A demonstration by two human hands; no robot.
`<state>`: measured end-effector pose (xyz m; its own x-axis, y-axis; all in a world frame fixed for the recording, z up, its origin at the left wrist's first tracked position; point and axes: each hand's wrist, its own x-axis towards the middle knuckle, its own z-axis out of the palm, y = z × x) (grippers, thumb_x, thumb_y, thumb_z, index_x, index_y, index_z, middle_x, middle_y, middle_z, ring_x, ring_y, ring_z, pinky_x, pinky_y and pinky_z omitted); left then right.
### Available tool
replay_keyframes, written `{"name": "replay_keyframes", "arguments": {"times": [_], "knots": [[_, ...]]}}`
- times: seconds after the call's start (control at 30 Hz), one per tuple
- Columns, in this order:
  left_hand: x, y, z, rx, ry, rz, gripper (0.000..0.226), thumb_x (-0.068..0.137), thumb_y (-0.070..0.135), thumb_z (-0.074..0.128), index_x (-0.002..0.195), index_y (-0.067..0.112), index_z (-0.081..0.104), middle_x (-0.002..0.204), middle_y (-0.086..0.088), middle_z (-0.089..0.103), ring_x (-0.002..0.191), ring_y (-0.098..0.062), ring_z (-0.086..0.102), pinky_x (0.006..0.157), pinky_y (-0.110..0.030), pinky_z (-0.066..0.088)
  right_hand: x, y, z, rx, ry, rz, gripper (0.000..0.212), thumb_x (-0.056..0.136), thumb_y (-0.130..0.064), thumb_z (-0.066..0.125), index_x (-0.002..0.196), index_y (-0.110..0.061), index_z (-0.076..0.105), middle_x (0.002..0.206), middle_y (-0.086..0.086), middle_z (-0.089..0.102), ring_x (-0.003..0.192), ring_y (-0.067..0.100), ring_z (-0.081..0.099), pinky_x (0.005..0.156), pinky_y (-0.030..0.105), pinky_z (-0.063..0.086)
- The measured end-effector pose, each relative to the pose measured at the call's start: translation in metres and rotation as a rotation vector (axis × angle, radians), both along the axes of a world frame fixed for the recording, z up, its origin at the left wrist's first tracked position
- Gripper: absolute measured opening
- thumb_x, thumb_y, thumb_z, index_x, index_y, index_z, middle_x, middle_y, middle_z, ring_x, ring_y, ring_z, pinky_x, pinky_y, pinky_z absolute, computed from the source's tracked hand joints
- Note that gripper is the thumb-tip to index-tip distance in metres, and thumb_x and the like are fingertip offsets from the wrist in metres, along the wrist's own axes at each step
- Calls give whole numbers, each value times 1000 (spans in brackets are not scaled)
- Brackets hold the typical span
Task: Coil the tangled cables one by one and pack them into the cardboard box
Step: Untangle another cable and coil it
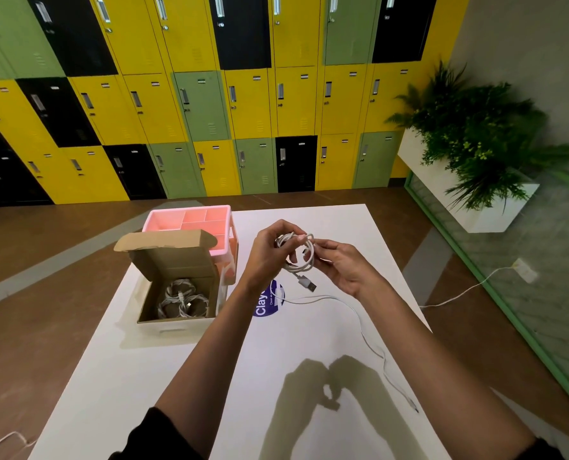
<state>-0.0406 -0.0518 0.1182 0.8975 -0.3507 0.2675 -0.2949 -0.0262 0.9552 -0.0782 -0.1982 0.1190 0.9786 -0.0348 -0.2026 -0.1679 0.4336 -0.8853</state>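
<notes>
Above the white table [176, 376] both hands hold a white cable coil [304, 263]. My left hand [269, 252] grips the coil's left side, fingers curled over its top. My right hand [341, 265] pinches its right side. A USB plug [309, 284] dangles below the coil. The cable's loose tail [362, 330] trails across the table toward its right edge. An open cardboard box [176, 287] stands to the left with several coiled white cables [182, 299] inside.
A pink compartment tray [190, 220] sits behind the box. A purple round sticker [266, 303] lies on the table under my left wrist. A planter with green plants [469, 154] stands at the right. Another white cord [459, 293] runs along the floor at right.
</notes>
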Motion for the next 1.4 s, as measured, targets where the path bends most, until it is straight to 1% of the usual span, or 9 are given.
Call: {"name": "replay_keyframes", "arguments": {"times": [0.2, 0.3, 0.5, 0.67, 0.9, 1.07, 1.23, 1.3, 1.4], "knots": [[2, 5, -3, 96, -42, 36, 6, 89, 13, 64, 87, 18, 62, 82, -3, 68, 64, -12, 61, 58, -28, 50, -4, -2, 4, -113, -7, 1, 10, 89, 6, 55, 93, -1, 61, 71, 11, 69, 61, 14, 69, 61, 22, 57], [2, 4, -2, 138, -70, 45, 2, 89, 13, 64, 89, 13, 62, 85, -1, 68, 65, -12, 62, 61, -24, 52, -4, -8, 6, -233, -14, 32, 9, 89, 4, 57, 90, -3, 62, 76, 14, 68, 62, 16, 69, 65, 26, 59], [5, 2, -5, 210, -119, 73, 4, 88, 13, 65, 90, 12, 63, 82, -2, 67, 67, -14, 64, 62, -30, 54, -4, -13, 7, -448, 10, 166, 22, 90, -30, 63, 98, -10, 67, 90, 5, 72, 87, 15, 69, 85, 34, 53], [6, 0, -8, 233, -146, 82, 4, 88, 14, 66, 89, 13, 63, 81, 4, 67, 66, -11, 64, 58, -24, 54, -5, -14, 9, -581, 29, 206, 25, 82, -16, 72, 105, -9, 66, 93, 7, 70, 93, 18, 65, 88, 39, 52], [10, 5, -10, 241, -195, 126, 4, 88, 14, 66, 88, 11, 62, 80, 5, 67, 63, -11, 62, 57, -19, 51, -5, -12, 19, -522, 6, 285, 25, 86, 4, 63, 111, 3, 65, 89, 8, 66, 78, 14, 62, 65, 17, 54], [18, 12, -7, 272, -248, 68, 4, 88, 10, 64, 90, 6, 64, 82, 5, 66, 64, -3, 60, 58, -15, 49, -6, -14, 20, -473, 48, 386, 31, 88, 3, 59, 119, 1, 61, 92, 6, 66, 78, 14, 61, 69, 20, 54], [22, 20, -9, 274, -208, -27, 7, 89, 12, 63, 92, 6, 64, 87, -1, 67, 69, -14, 62, 62, -26, 52, -9, -19, 18, -483, 24, 457, 35, 90, 5, 56, 124, 0, 59, 103, 12, 64, 85, 16, 60, 69, 18, 53], [22, 22, -10, 240, -164, -58, 8, 89, 12, 63, 93, 5, 65, 87, -3, 67, 70, -17, 61, 62, -28, 51, -9, -19, 14, -480, 14, 452, 34, 89, 6, 57, 122, -1, 61, 97, 9, 64, 85, 16, 61, 72, 20, 53], [17, 22, -11, 194, -95, -73, 9, 90, 10, 62, 96, 3, 65, 86, -5, 67, 66, -11, 61, 58, -21, 50, -11, -16, 2, -399, 32, 415, 30, 86, 5, 61, 115, -1, 64, 83, 4, 64, 80, 16, 63, 77, 24, 53]]}}
